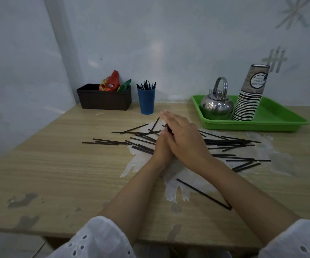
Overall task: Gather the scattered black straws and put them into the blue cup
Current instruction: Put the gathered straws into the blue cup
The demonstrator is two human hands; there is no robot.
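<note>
My wooden table (57, 164) is worn, with pale scraped patches across its middle. Black straws (143, 138) lie scattered over those patches, one lone straw (202, 194) nearer to me. Along the far edge stand a dark box (104, 99), a blue cup (146, 101) just beside it, and a green tray (273, 120) off to the right, well apart from the cup

Only one bit of print I can read from here: the top cup of the paper cup stack (251, 94) on the green tray (280, 120) carries an oval label, upside down, saying roughly "DON'T FORGET TO SMILE TODAY". Its smaller lettering is too blurred.
</note>
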